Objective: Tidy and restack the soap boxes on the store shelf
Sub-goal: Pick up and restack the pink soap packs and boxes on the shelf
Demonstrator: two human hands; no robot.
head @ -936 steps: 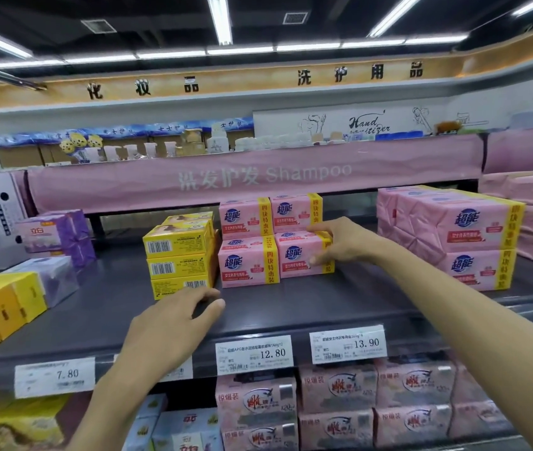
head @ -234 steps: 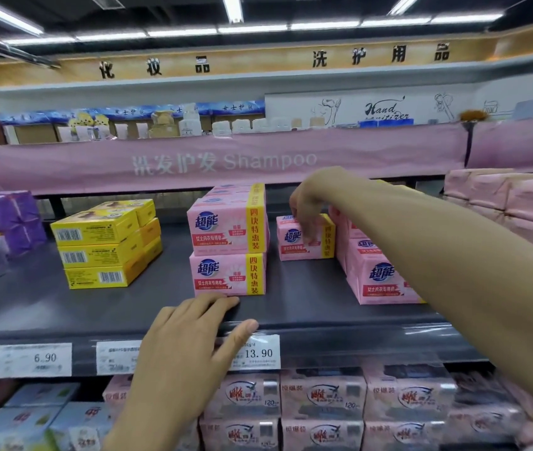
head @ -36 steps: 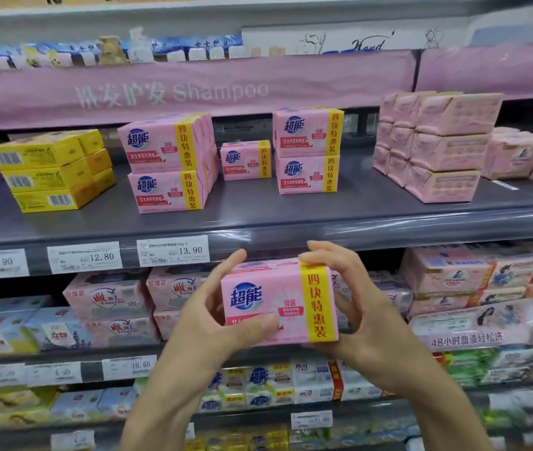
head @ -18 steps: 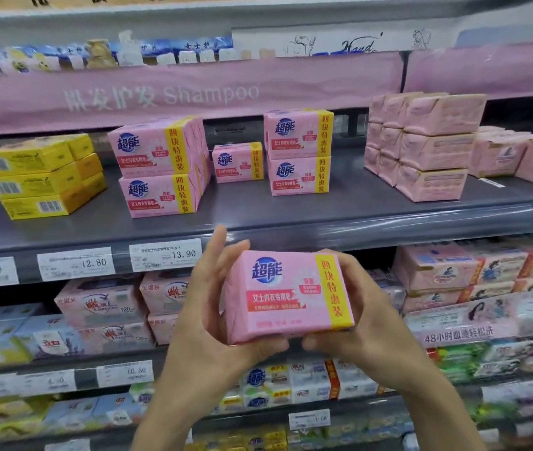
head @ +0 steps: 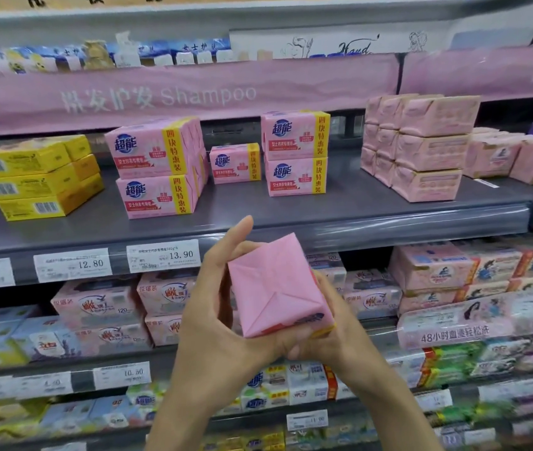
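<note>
Stacks of shelved pink boxes (head: 157,167) and yellow boxes (head: 34,180) stand on the grey shelf (head: 356,216), with price tags (head: 162,255) along its front edge. Below and in front of that edge, the left hand (head: 213,320) and right hand (head: 340,336) together clasp one soap box (head: 274,284), fingers curled beneath it. Its plain pink folded end is turned toward the camera.

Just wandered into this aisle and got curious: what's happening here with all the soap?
A person is tidying soap on a store shelf. The left hand and right hand together hold one pink soap pack out in front of the shelves, its folded end facing the camera. On the shelf stand two two-high pink stacks, a single pack between them farther back, and yellow boxes at the left.
</note>
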